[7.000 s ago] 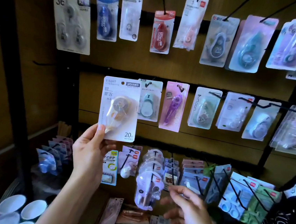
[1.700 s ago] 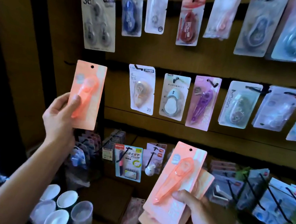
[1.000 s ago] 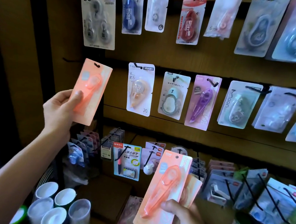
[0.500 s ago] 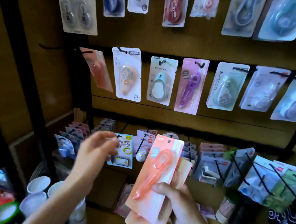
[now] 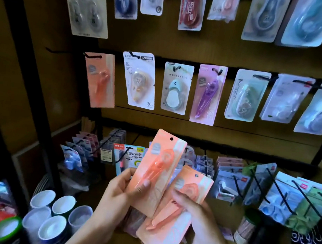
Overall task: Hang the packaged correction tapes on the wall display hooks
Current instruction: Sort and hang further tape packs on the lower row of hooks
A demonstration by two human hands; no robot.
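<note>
correction tape packs are the whole business at this moment, and two orange ones sit low in front of the display, one in each hand. the upper orange pack [image 5: 157, 171] is pinched by the left hand [image 5: 121, 193], thumb across the face and the other fingers behind, so its punched hole points up and stays free for a hook. the lower orange pack [image 5: 174, 214] lies partly behind and below it, gripped by the right hand [image 5: 192, 208] with fingers curled over its front; it looks like spare stock kept ready, and more cards may lie under it, though that is hard to tell. the two packs overlap at their edges, which suggests the left hand is separating one from the bundle.

up on the middle rail, a matching orange pack [image 5: 100, 79] already hangs from the leftmost hook [image 5: 92, 56], so that hook is the likely target for the one in the left hand. beside it hang a white pack [image 5: 139, 80], a grey-green pack [image 5: 176, 88] and a purple pack [image 5: 207, 95], each on its own hook, one design per hook.

more packs hang along the top row, and the bottom rail [image 5: 232, 155] carries dense stacks on long hooks. white cups [image 5: 51, 215] stand at lower left, well apart from the hands.
</note>
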